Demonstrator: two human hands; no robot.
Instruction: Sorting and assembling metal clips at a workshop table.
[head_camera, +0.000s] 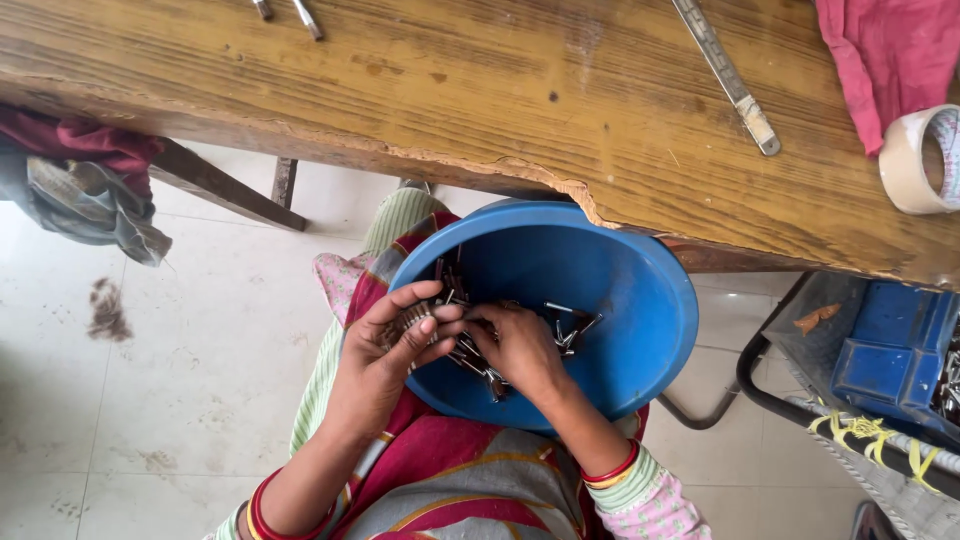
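A blue plastic bowl (610, 300) rests on my lap, partly under the wooden table's edge. Inside it lies a heap of small dark metal parts (570, 325). My left hand (385, 355) is curled around a small ribbed brownish metal piece (412, 320) at the bowl's left rim. My right hand (522, 350) reaches into the bowl, fingers closed among the metal parts and touching the left hand's fingertips. What the right fingers pinch is hidden.
A worn wooden table (480, 90) with a chipped edge spans the top, bearing a metal ruler (727, 75), a roll of tape (922, 160), a pink cloth (885, 50) and metal bits (308, 18). A blue crate (885, 350) sits right. Cloth bundle (85, 190) hangs left.
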